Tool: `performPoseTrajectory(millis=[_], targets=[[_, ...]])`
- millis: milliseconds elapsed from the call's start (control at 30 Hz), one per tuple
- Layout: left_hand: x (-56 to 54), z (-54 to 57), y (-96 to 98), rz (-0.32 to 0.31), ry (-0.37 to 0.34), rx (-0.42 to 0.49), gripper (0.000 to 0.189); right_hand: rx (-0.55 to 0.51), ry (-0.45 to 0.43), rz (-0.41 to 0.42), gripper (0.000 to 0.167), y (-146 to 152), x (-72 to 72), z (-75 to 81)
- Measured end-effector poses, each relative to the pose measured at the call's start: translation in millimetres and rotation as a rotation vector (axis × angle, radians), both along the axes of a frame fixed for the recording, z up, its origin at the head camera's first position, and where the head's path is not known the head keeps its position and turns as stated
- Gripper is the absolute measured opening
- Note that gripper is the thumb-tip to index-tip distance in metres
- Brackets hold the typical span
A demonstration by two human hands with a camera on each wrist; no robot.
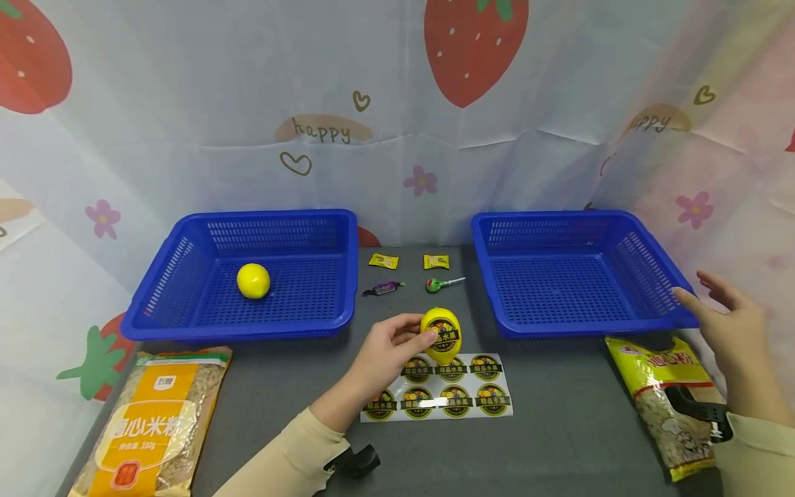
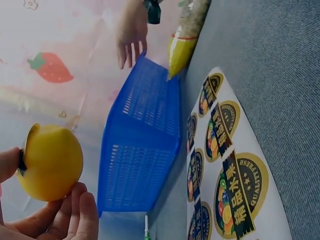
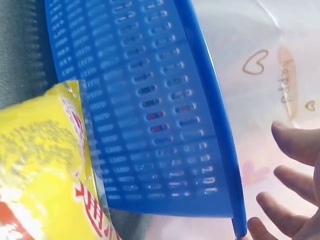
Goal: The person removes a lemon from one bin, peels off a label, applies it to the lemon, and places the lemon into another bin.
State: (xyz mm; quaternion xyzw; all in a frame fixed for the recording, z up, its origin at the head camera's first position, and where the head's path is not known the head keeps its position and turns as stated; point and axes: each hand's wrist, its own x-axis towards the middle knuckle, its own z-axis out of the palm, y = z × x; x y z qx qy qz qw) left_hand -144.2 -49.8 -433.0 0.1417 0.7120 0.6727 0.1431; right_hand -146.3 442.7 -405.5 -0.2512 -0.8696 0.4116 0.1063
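Observation:
My left hand [image 1: 397, 345] grips a yellow lemon [image 1: 439, 355] above the table's middle, thumb over the round black sticker [image 1: 444, 334] on its side. In the left wrist view the lemon [image 2: 52, 162] sits between thumb and fingers. Just below it lies a white sheet [image 1: 437, 420] of round black-and-gold fruit stickers. At the far right my right hand [image 1: 735, 331] holds nothing, its fingers spread and loosely bent. Its fingertips are right at the rim of the right blue basket [image 1: 559, 327], as the right wrist view also shows.
A left blue basket [image 1: 242, 330] holds another lemon [image 1: 253, 281]. Between the baskets lie two yellow-wrapped candies [image 1: 383, 261], a purple-wrapped candy [image 1: 384, 288] and a lollipop [image 1: 436, 284]. An orange food bag [image 1: 149, 428] lies front left, a yellow one [image 1: 667, 400] under my right forearm.

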Motion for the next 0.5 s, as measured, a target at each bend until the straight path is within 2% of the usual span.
performPoseTrajectory(millis=[133, 300, 500], targets=[[-1.0, 0.1, 3.8, -0.004, -0.003, 0.000, 0.045, -0.053, -0.040, -0.004, 0.076, 5, -2.2, -1.2], [-2.6, -0.1, 12.1, 0.002, -0.021, 0.003, 0.045, -0.087, -0.111, 0.045, 0.086, 9, -3.3, -6.6], [-5.6, 3.6, 33.9, -0.010, -0.126, 0.089, 0.046, -0.104, -0.063, 0.082, 0.078, 13, -6.1, -15.4]])
